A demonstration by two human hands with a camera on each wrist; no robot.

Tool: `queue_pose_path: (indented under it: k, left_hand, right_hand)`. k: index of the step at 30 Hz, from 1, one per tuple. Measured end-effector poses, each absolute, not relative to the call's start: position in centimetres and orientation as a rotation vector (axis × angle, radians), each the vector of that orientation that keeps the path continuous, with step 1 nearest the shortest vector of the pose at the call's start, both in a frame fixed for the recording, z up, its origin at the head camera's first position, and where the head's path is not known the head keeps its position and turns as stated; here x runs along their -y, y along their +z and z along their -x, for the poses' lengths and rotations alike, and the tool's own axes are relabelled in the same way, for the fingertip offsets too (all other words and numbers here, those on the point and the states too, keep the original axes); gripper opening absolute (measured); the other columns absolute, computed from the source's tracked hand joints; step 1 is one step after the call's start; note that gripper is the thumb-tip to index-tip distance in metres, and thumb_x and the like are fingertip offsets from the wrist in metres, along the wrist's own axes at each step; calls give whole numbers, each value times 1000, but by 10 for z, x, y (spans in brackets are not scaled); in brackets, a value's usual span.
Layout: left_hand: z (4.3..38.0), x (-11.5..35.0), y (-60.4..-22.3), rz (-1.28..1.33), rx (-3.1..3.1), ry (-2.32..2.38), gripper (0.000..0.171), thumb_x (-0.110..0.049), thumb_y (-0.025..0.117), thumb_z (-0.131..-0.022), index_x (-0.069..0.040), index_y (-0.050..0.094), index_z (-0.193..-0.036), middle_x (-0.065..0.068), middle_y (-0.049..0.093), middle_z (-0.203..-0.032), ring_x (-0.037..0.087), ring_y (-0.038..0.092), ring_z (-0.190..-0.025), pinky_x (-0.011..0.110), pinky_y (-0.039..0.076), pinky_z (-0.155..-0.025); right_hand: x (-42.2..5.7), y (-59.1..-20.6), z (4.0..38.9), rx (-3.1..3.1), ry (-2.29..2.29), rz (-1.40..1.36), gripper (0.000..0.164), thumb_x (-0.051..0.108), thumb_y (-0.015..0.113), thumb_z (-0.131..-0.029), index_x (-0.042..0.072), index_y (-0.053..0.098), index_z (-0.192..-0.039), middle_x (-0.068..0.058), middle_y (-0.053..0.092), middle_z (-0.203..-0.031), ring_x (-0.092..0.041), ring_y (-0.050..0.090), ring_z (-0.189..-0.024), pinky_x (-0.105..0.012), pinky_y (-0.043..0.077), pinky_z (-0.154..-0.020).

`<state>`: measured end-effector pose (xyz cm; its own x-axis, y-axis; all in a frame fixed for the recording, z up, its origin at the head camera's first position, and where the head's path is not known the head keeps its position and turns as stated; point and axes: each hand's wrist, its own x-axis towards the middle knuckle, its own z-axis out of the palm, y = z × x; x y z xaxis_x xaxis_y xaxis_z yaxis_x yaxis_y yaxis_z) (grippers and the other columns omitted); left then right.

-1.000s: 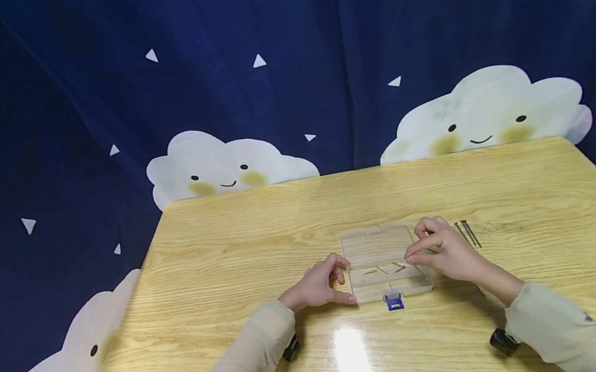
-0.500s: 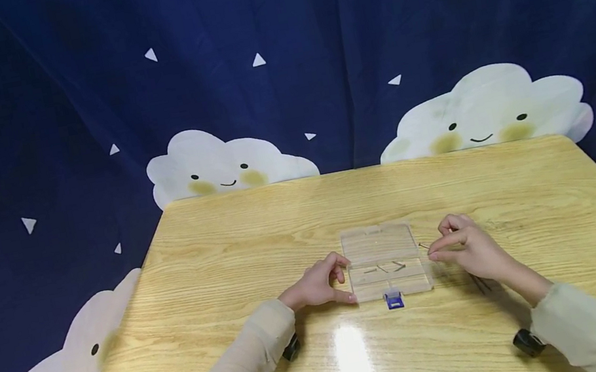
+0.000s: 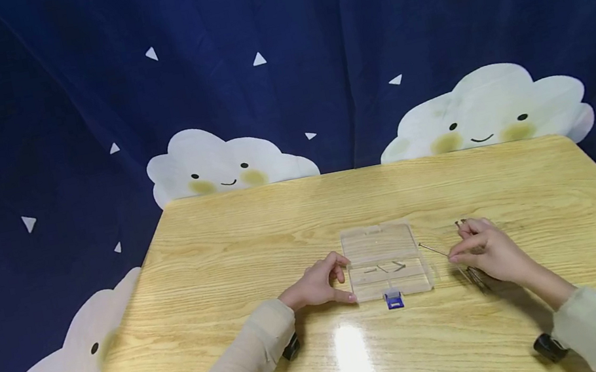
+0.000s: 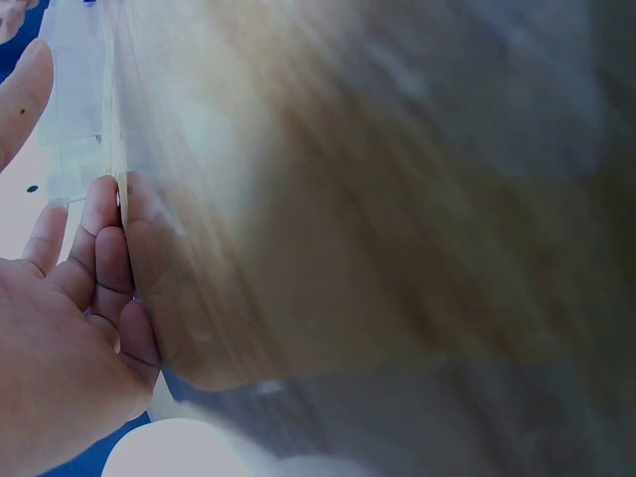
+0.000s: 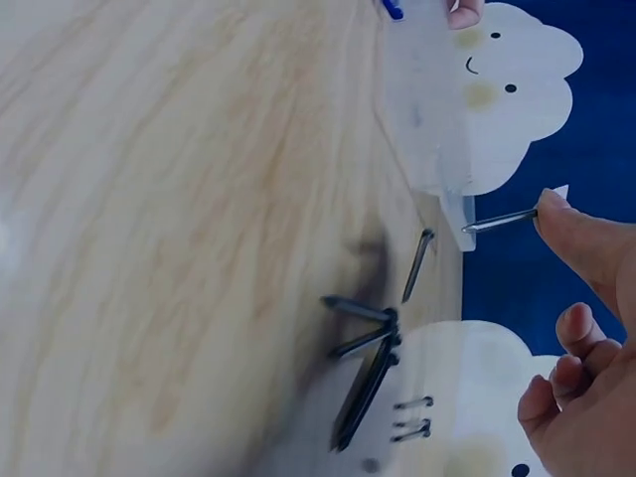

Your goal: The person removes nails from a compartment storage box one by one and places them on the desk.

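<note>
A clear plastic box (image 3: 378, 243) lies with its lid folded back, a blue latch (image 3: 394, 301) at its front. Several small nails (image 3: 399, 266) rest inside. At the box's left edge, the fingers and thumb of my left hand (image 3: 317, 284) hold it. To the right of the box, my right hand (image 3: 487, 253) pinches a long nail (image 3: 433, 249) between thumb and index finger. The nail points left toward the box. In the right wrist view the same nail (image 5: 500, 221) sticks out from the fingertips, above the table. The other right fingers are curled loosely.
Several dark nails (image 5: 368, 388) lie on the wooden table (image 3: 258, 233) under and beside my right hand. More nails (image 3: 460, 222) show just behind that hand. A dark blue curtain (image 3: 332, 40) with white clouds hangs behind the table.
From over the box's right side, my right hand has moved right, toward the loose nails, with the long nail now showing at its fingertips. The left hand and box have stayed put.
</note>
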<state>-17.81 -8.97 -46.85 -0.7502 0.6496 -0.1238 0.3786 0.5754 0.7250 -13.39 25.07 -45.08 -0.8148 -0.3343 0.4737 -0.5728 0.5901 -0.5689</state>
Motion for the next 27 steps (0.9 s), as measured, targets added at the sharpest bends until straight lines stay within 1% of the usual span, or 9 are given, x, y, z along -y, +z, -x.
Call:
queue_pose_path:
  k: [6, 13, 19, 24, 27]
  left_hand:
    - [178, 90, -469, -824, -2432, 986, 60, -26, 78, -72, -9, 45, -118, -2, 52, -85, 12, 41, -78, 24, 30, -71]
    - [179, 89, -470, -829, -2424, 998, 58, -24, 79, -72, -8, 45, -117, 0, 51, -84, 11, 40, -75, 24, 30, -69]
    - [179, 90, -469, -831, -2418, 999, 59, -25, 78, -72, -8, 44, -118, 0, 52, -85, 11, 40, -75, 24, 30, -70]
    - [179, 89, -469, -826, -2417, 993, 59, -25, 78, -72, -9, 45, -117, 0, 52, -85, 10, 40, -75, 23, 30, -70]
    - [180, 89, -470, -822, -2417, 983, 59, -26, 78, -72, -10, 45, -118, 0, 52, -85, 9, 40, -75, 22, 31, -69]
  right_hand:
    - [-259, -455, 131, 2538, 1025, -715, 14, 1, 79, -62, 9, 72, -71, 7, 32, -75, -6, 25, -74, -25, 19, -61]
    - [-271, -455, 129, 2580, 1017, -699, 14, 2, 79, -61, 11, 72, -70, 8, 35, -75, -6, 28, -75, -23, 22, -62]
    - [-282, -458, 132, 2669, 985, -703, 12, 5, 79, -64, 12, 72, -71, 9, 35, -74, -6, 28, -73, -24, 23, -62]
    - [-288, -463, 135, 2716, 957, -704, 12, 7, 79, -63, 14, 72, -70, 9, 38, -74, -6, 29, -72, -25, 25, -62]
    - [-291, -466, 137, 2751, 968, -695, 11, 8, 79, -64, 15, 72, -69, 7, 37, -74, -7, 27, -72, -25, 22, -61]
